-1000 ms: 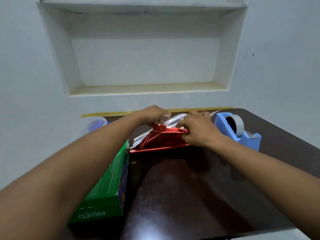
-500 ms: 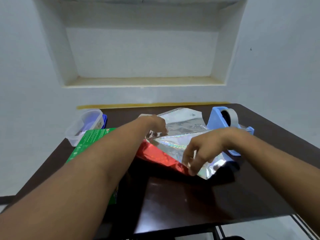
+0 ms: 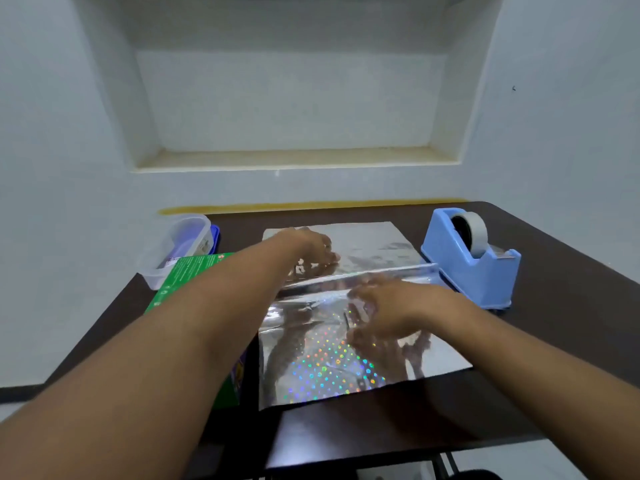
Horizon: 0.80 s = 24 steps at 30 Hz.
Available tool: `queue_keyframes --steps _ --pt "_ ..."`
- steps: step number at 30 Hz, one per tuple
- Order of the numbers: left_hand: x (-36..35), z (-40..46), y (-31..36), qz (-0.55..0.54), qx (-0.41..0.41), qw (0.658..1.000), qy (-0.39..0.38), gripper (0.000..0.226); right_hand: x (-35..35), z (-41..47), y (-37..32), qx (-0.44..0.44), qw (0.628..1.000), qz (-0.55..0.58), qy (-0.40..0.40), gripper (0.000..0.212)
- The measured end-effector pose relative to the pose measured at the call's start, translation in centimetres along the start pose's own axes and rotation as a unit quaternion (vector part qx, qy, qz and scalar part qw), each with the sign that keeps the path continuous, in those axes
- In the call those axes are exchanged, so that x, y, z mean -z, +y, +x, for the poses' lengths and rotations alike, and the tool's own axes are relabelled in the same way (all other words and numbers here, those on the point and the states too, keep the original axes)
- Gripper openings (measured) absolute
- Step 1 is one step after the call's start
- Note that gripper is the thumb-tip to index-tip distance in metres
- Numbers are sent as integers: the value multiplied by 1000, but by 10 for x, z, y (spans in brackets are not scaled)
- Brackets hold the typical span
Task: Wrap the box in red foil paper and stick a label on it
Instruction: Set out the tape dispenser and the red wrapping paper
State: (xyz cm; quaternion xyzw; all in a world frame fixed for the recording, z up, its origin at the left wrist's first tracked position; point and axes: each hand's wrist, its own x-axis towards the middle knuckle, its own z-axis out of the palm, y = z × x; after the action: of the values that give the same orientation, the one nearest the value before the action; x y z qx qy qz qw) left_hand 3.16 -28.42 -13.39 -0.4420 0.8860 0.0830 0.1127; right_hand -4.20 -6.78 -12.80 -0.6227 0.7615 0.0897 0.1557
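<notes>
Step in hand: foil sheet (image 3: 332,341) spread silver-side up mid-table. Both hands flat, fingers relaxed: left hand (image 3: 308,247) pressing sheet's 12 o'clock half, right hand (image 3: 377,306) on centre crease. Green box (image 3: 194,282) waits at sheet's 9 o'clock. Next, I guess: box onto sheet, squared up.

Green box (image 3: 194,275) mostly behind the left forearm; both hands (image 3: 377,306) motion-blurred.
</notes>
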Motion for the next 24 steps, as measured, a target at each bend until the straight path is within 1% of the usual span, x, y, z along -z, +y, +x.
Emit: queue_keyframes --steps 2,4,6,8,9,10,13,15,18,20,22,24 --pt "-5 3 6 42 9 999 19 63 -2 -13 -7 -5 999 -23 -26 75" --pt "-12 12 11 55 30 998 28 67 2 -19 -7 -11 999 -5 -29 71" --pt "-17 20 14 47 31 998 36 68 11 -15 -6 -9 999 32 6 68" --pt "-19 23 21 14 8 999 50 65 12 -6 -5 -4 998 34 58 66" --pt "-19 21 24 0 -7 999 51 65 8 -1 -5 -10 997 31 68 66" --pt "-21 20 27 -9 -19 999 44 64 2 3 -5 -20 997 26 63 66" --pt "-27 20 26 1 -37 999 14 67 -22 10 -3 -51 998 17 9 70" --pt "-33 24 21 -7 -31 999 16 74 -28 7 -4 -63 998 26 6 72" --pt "-42 45 15 -14 -46 999 11 99 -29 3 -6 -66 997 41 15 74" --pt "-53 73 9 -13 -47 999 8 104 -31 4 -7 -64 997 39 20 73" --pt "-44 53 13 -3 -45 999 6 95 -32 4 -8 -62 997 33 22 71" --pt "-26 26 17 -8 -34 999 12 77 -28 6 -7 -65 996 48 28 71"
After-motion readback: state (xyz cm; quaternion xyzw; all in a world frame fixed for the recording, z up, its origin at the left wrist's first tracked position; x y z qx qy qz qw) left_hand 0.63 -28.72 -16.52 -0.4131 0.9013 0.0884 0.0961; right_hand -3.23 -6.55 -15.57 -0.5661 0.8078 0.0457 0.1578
